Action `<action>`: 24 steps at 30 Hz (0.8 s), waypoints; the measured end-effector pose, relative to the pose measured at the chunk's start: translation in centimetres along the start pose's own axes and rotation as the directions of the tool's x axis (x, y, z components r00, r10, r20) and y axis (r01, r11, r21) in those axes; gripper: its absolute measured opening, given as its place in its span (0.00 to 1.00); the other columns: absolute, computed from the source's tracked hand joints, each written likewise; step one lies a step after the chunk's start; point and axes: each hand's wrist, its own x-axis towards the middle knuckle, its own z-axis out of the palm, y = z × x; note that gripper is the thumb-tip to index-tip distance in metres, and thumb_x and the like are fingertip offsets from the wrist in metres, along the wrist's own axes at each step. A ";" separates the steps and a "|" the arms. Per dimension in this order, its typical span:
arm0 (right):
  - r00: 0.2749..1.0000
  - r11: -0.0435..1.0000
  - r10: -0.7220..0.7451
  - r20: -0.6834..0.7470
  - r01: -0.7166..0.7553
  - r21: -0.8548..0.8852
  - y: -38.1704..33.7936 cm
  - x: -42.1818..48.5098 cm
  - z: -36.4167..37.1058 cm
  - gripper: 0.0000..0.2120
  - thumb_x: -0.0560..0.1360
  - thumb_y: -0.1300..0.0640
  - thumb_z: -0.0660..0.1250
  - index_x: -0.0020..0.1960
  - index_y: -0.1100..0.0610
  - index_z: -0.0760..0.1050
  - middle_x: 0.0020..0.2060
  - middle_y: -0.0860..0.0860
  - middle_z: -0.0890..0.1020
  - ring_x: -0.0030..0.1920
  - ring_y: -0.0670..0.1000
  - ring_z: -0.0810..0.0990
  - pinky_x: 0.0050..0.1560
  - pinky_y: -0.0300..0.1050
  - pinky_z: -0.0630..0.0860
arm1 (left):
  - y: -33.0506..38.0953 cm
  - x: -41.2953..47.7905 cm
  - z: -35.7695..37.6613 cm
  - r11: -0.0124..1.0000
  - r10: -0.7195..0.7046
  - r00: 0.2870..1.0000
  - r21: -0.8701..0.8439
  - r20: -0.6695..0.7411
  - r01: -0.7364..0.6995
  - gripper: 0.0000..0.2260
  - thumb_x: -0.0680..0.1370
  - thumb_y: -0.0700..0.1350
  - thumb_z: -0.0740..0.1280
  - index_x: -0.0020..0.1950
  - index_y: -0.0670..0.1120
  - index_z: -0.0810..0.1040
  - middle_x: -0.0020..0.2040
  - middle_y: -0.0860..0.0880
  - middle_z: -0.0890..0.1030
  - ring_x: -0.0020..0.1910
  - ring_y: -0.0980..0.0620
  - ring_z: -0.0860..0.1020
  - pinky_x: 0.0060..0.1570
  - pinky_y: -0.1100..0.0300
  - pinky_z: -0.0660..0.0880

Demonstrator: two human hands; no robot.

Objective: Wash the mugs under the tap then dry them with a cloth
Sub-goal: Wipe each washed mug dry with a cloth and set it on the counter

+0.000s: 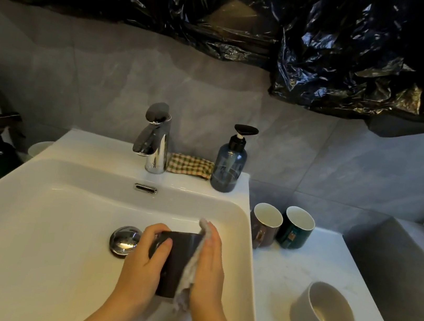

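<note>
- My left hand (146, 260) grips the dark mug (176, 262) over the sink (43, 231).
- My right hand (210, 264), fingers flat, presses the cloth (190, 270) on its side.
- Best to turn the mug and wipe all round.

left hand (142, 267) grips black mug (177, 259) | right hand (210, 272) presses cloth (190, 268)

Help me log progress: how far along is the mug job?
Looks done: no water runs from the tap, so rinsing of the dark mug seems over. In hand: the left hand grips that mug over the sink while the right hand presses the grey cloth against it. Left: the brown mug, green mug and white mug stand on the counter; whether they are washed, I cannot tell.
</note>
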 end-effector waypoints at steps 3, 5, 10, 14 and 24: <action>1.000 1.000 0.010 0.022 -0.010 0.001 0.1 -0.6 -0.4 0.12 0.80 0.44 0.53 0.61 0.39 0.68 0.61 0.37 0.72 0.65 0.42 0.70 0.58 0.31 0.67 | 0.1 0.2 0.1 0.998 -0.045 0.998 -0.047 -0.032 0.043 0.08 0.81 0.41 0.59 0.48 0.54 0.72 0.45 0.49 0.76 0.43 0.49 0.76 0.38 0.56 0.75; 0.988 0.943 -0.082 0.129 0.119 -0.312 -0.1 -1.2 0.0 0.19 0.80 0.44 0.49 0.71 0.36 0.54 0.72 0.38 0.59 0.71 0.41 0.60 0.68 0.37 0.61 | 0.3 0.2 0.2 1.000 -0.017 0.997 -0.024 -0.079 0.015 0.07 0.81 0.41 0.59 0.50 0.53 0.72 0.46 0.51 0.76 0.44 0.53 0.75 0.41 0.59 0.74; 0.998 1.000 -0.003 0.070 0.005 -0.026 -2.2 -0.6 0.5 0.17 0.79 0.43 0.51 0.67 0.32 0.56 0.71 0.40 0.60 0.71 0.44 0.60 0.67 0.40 0.60 | 0.0 0.2 -0.6 0.999 0.006 0.999 -0.051 -0.032 -0.008 0.04 0.79 0.44 0.63 0.51 0.54 0.72 0.46 0.52 0.76 0.45 0.51 0.77 0.40 0.62 0.73; 0.950 0.885 0.232 0.208 -0.295 0.359 -1.8 -0.6 -1.5 0.11 0.79 0.59 0.59 0.61 0.52 0.70 0.52 0.48 0.77 0.51 0.48 0.78 0.50 0.43 0.74 | 0.4 0.3 -0.6 0.983 -0.085 0.996 -0.162 0.027 0.088 0.07 0.81 0.41 0.59 0.49 0.52 0.74 0.47 0.48 0.76 0.43 0.50 0.74 0.37 0.57 0.71; 0.997 0.999 -0.025 0.069 0.027 -0.020 -1.4 -0.4 -0.4 0.20 0.73 0.37 0.52 0.64 0.31 0.61 0.70 0.37 0.58 0.73 0.44 0.56 0.72 0.45 0.55 | 1.6 -0.1 -0.5 0.940 -0.161 0.984 -0.293 0.073 0.175 0.07 0.80 0.41 0.58 0.48 0.51 0.74 0.43 0.46 0.76 0.38 0.50 0.74 0.34 0.58 0.70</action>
